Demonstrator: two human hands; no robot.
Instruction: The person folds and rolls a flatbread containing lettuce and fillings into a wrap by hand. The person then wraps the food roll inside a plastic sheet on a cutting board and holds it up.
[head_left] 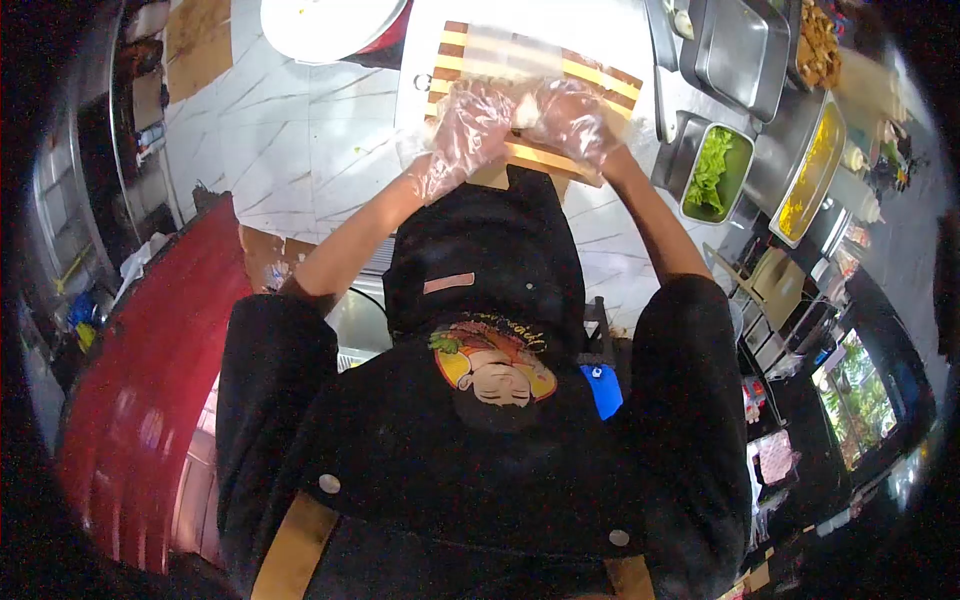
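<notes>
My left hand point(472, 122) and my right hand point(572, 118), both in clear plastic gloves, meet over a striped wooden cutting board point(610, 82). The fingers of both are curled inward and pressed down close together. Between them shows a small whitish piece point(526, 112), mostly covered by the gloves, so its kind is unclear. Just beyond the fingertips a thin translucent sheet point(525, 58) lies across the board's dark and light stripes.
A white plate point(325, 25) stands at the upper left. To the right are a knife point(661, 95), an empty steel tray point(738, 55), a container of green leaves point(711, 170) and a tray with yellow shreds point(812, 170). Brown pieces point(818, 45) fill another tray at the far right.
</notes>
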